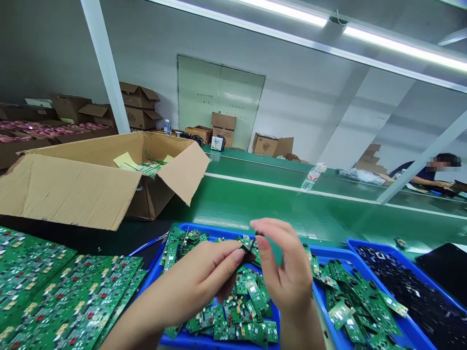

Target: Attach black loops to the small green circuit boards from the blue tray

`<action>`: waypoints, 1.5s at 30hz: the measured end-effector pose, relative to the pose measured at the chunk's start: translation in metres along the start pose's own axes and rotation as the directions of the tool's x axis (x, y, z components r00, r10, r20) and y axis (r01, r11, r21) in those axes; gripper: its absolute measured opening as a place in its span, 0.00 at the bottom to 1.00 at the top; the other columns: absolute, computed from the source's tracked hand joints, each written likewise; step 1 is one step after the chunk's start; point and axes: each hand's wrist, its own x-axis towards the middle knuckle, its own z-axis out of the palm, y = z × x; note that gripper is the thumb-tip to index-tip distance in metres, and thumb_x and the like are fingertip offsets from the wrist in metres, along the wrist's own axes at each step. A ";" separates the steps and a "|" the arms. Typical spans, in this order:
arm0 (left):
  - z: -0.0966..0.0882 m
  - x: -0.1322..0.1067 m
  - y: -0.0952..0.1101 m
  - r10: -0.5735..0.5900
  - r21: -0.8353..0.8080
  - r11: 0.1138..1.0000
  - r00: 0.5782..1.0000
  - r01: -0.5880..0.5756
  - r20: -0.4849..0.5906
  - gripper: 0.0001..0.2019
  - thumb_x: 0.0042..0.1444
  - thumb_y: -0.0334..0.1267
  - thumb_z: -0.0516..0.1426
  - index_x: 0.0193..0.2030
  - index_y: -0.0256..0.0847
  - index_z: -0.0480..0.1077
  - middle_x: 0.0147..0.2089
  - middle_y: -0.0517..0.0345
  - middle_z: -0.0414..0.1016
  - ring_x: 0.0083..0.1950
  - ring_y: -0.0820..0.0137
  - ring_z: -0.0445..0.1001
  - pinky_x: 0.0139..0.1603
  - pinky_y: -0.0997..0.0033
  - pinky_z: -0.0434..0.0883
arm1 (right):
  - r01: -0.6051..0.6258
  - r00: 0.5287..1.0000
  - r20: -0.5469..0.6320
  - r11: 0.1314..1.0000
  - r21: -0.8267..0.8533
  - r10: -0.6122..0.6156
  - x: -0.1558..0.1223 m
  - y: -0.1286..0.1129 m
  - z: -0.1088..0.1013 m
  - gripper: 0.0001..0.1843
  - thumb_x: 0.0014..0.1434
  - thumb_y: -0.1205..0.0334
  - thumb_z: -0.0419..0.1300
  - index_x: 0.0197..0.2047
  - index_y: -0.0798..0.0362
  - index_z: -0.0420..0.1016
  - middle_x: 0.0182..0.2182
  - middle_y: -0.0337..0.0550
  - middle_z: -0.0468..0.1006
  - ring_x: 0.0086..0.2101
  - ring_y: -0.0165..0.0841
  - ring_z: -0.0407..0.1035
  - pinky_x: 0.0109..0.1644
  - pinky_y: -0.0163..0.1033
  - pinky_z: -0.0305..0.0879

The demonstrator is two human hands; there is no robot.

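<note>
My left hand (215, 272) comes in from the lower left, its thumb and fingers closed on a small dark piece (248, 253) whose exact kind I cannot make out. Opposite it, my right hand (286, 265) pinches a small black part (259, 234) between thumb and forefinger, just above that piece. Whether the two touch is unclear. Both hands are over a blue tray (219, 344) heaped with small green circuit boards (233, 311), some with red components. My hands and forearms hide part of the tray.
To the left lie large green circuit-board panels (73, 296), with an open cardboard box (69, 189) behind. On the right, one blue tray (321, 291) holds more boards and another (352, 243) small black parts. A bottle (313, 177) stands on the green bench; a person (430, 170) sits far right.
</note>
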 end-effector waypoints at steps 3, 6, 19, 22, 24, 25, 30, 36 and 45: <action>-0.006 -0.003 -0.006 0.039 -0.014 0.999 0.979 -0.043 -0.201 0.18 0.66 0.45 0.44 0.40 0.39 0.72 0.28 0.60 0.69 0.30 0.72 0.68 0.34 0.73 0.64 | -0.066 0.972 -0.221 0.997 0.043 0.074 0.000 -0.001 -0.010 0.29 0.57 0.76 0.57 0.60 0.46 0.65 0.52 0.45 0.72 0.52 0.40 0.68 0.55 0.52 0.67; -0.013 -0.007 -0.014 0.090 0.036 0.996 0.928 -0.083 -0.360 0.21 0.67 0.45 0.44 0.61 0.43 0.65 0.33 0.58 0.70 0.36 0.70 0.70 0.41 0.70 0.67 | -0.165 0.834 -0.526 0.985 0.046 0.165 0.002 -0.010 -0.022 0.22 0.56 0.75 0.59 0.52 0.49 0.73 0.44 0.43 0.76 0.43 0.37 0.72 0.49 0.48 0.68; -0.012 -0.009 -0.019 0.449 0.331 0.883 0.806 -0.333 -0.385 0.26 0.66 0.32 0.49 0.67 0.59 0.53 0.47 0.60 0.64 0.47 0.75 0.67 0.51 0.80 0.67 | -0.212 0.784 0.497 0.914 -0.347 0.371 -0.012 -0.012 -0.039 0.22 0.62 0.55 0.56 0.57 0.53 0.70 0.51 0.51 0.77 0.49 0.44 0.73 0.48 0.49 0.74; -0.015 -0.008 -0.023 0.484 0.347 0.869 0.747 -0.352 -0.455 0.27 0.65 0.31 0.51 0.68 0.55 0.52 0.49 0.58 0.65 0.50 0.73 0.67 0.53 0.78 0.66 | -0.300 0.731 0.441 0.826 -0.477 0.520 -0.009 0.004 -0.042 0.28 0.62 0.52 0.54 0.61 0.56 0.66 0.56 0.55 0.72 0.55 0.48 0.68 0.54 0.54 0.70; -0.015 -0.007 -0.024 0.483 0.337 0.871 0.753 -0.358 -0.447 0.25 0.64 0.30 0.52 0.65 0.52 0.55 0.50 0.57 0.66 0.51 0.73 0.67 0.53 0.77 0.67 | -0.336 0.766 0.415 0.856 -0.393 0.491 -0.007 0.006 -0.040 0.24 0.63 0.52 0.54 0.60 0.53 0.68 0.56 0.52 0.72 0.55 0.45 0.68 0.56 0.53 0.69; -0.014 -0.006 -0.024 0.486 0.335 0.868 0.762 -0.366 -0.429 0.23 0.63 0.29 0.53 0.63 0.51 0.58 0.50 0.57 0.66 0.51 0.73 0.68 0.53 0.78 0.67 | -0.336 0.786 0.435 0.894 -0.296 0.439 -0.006 0.004 -0.037 0.22 0.63 0.53 0.54 0.58 0.51 0.70 0.54 0.50 0.74 0.54 0.43 0.69 0.55 0.50 0.69; -0.006 -0.003 -0.022 0.535 0.387 0.831 0.766 -0.401 -0.356 0.18 0.61 0.25 0.54 0.54 0.46 0.65 0.51 0.57 0.66 0.52 0.73 0.68 0.53 0.79 0.69 | -0.399 0.902 0.256 0.898 0.186 0.347 -0.006 -0.015 -0.008 0.12 0.62 0.61 0.59 0.49 0.46 0.74 0.38 0.40 0.79 0.36 0.30 0.73 0.38 0.34 0.73; -0.005 -0.001 -0.019 0.542 0.397 0.824 0.769 -0.405 -0.339 0.16 0.60 0.25 0.56 0.53 0.45 0.67 0.47 0.58 0.67 0.48 0.74 0.70 0.47 0.81 0.71 | -0.332 0.938 0.001 0.896 0.295 0.347 -0.006 -0.019 0.007 0.07 0.60 0.71 0.58 0.35 0.50 0.73 0.33 0.39 0.75 0.35 0.29 0.70 0.39 0.33 0.69; -0.008 -0.001 -0.016 0.589 0.379 0.800 0.731 -0.466 -0.344 0.14 0.60 0.30 0.58 0.53 0.43 0.67 0.43 0.59 0.68 0.42 0.76 0.70 0.43 0.83 0.71 | 0.032 0.999 0.000 0.983 0.180 -0.033 -0.005 -0.010 0.003 0.22 0.56 0.79 0.58 0.50 0.48 0.73 0.37 0.43 0.75 0.37 0.32 0.71 0.37 0.36 0.71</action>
